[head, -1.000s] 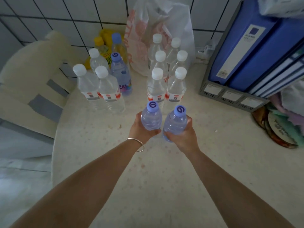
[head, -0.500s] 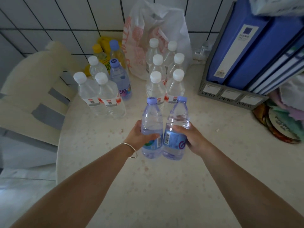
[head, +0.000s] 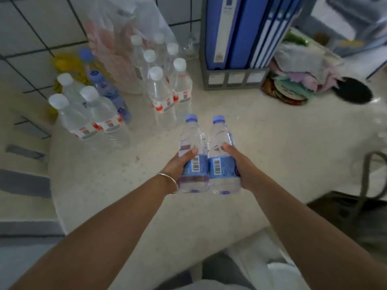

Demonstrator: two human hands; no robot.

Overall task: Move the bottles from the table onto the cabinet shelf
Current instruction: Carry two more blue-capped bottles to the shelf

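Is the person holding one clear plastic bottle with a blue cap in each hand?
Yes, the left hand grips one blue-capped clear plastic bottle and the right hand grips another, side by side above the table.

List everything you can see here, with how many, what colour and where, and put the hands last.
blue-capped bottles: two, clear with blue labels, held side by side above the table
white-capped bottles: about nine, clear with red-and-white labels, in two clusters at the table's rear left
blue-capped bottle: one, standing by the left cluster; another cap behind it
plastic bag: one, translucent, against the tiled wall
file holder: one, grey, holding blue binders, rear centre
table: one, pale speckled
bracelet: one, silver, left wrist
left hand: gripping the left bottle
right hand: gripping the right bottle
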